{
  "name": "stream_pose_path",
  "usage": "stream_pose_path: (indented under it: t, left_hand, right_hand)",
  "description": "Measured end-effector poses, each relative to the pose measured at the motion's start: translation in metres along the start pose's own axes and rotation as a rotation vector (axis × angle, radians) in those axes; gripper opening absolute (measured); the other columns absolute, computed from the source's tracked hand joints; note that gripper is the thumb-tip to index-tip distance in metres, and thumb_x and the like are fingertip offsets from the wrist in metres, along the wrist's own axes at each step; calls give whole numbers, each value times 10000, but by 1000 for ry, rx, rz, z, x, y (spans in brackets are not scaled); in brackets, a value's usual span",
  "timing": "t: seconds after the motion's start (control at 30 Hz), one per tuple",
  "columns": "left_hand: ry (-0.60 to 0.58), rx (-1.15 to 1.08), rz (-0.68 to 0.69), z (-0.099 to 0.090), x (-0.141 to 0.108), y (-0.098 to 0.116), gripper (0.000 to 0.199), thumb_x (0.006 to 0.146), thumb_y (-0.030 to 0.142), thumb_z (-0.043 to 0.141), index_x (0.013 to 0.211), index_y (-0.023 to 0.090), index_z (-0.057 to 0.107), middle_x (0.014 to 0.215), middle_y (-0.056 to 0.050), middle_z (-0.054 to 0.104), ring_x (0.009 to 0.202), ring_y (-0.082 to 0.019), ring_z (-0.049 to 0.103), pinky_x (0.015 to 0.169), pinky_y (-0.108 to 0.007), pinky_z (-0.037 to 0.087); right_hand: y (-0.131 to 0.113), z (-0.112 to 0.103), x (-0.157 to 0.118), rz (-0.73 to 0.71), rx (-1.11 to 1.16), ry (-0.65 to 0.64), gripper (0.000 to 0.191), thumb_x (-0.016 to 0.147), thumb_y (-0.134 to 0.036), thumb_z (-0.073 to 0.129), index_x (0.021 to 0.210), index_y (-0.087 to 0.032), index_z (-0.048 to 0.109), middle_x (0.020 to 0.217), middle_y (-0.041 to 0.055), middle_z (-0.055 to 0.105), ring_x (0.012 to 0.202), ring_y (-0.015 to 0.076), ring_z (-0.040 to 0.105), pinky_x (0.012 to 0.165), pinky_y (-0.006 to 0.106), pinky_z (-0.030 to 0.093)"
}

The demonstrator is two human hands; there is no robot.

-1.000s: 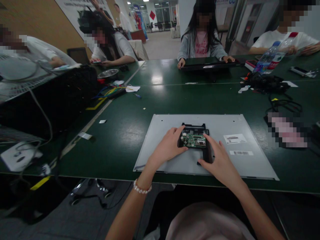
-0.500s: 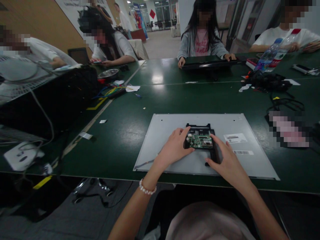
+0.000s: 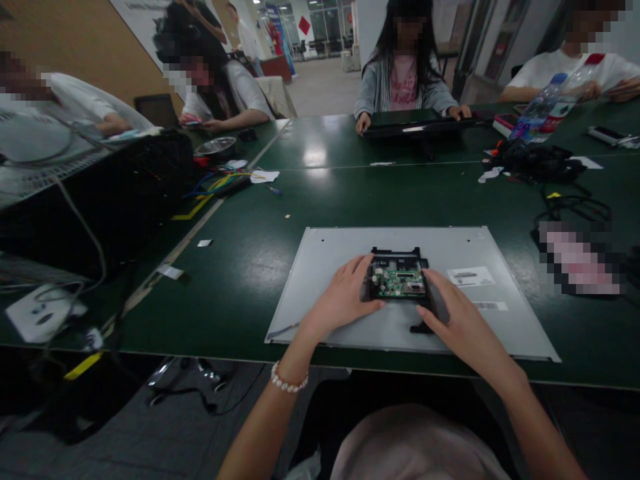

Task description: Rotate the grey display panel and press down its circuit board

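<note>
A green circuit board (image 3: 400, 283) sits in a black plastic bracket (image 3: 397, 253) over the back of a flat silver display panel (image 3: 320, 267). My left hand (image 3: 345, 293) grips the bracket's left side, its thumb along the near edge and its fingers toward the far corner. Against the right side, my right hand (image 3: 453, 310) holds the same bracket, thumb near the front corner. A black arm of the bracket sticks out toward me beneath the right thumb. Whether the bracket rests on the panel or is slightly raised, I cannot tell. Palms hide part of its sides.
A black case (image 3: 100, 200) with a fan on it stands at left, beside coloured wires (image 3: 225, 181). Across the green table (image 3: 240, 267), a person holds a black monitor (image 3: 420, 130). Bottles (image 3: 543, 113), a black bundle (image 3: 540, 160) and cables lie at right.
My left hand has shifted slightly left along the bracket's side. My right thumb has moved up and closer to the board's front corner. Panel and bracket stay nearly in place.
</note>
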State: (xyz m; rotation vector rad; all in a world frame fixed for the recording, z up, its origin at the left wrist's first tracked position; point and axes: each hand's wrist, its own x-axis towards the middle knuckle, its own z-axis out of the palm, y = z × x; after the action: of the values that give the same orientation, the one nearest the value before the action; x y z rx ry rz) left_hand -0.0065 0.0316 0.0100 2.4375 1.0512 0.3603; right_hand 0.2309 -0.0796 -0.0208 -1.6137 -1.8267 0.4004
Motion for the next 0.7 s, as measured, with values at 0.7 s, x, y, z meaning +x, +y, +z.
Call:
stream_pose_path:
  t: [0.7]
  left_hand:
    - [7,75,-26,4,-8,-2,848,834,456,625,1515,152,222,1560,-188,307,1453,-298,283,1172,-477,273]
  right_hand:
    - [9,2,-5,5,-141,-16,588,959,-424,451,1485,-197,319,1515,146,405,1405,286,373,1154,516,325]
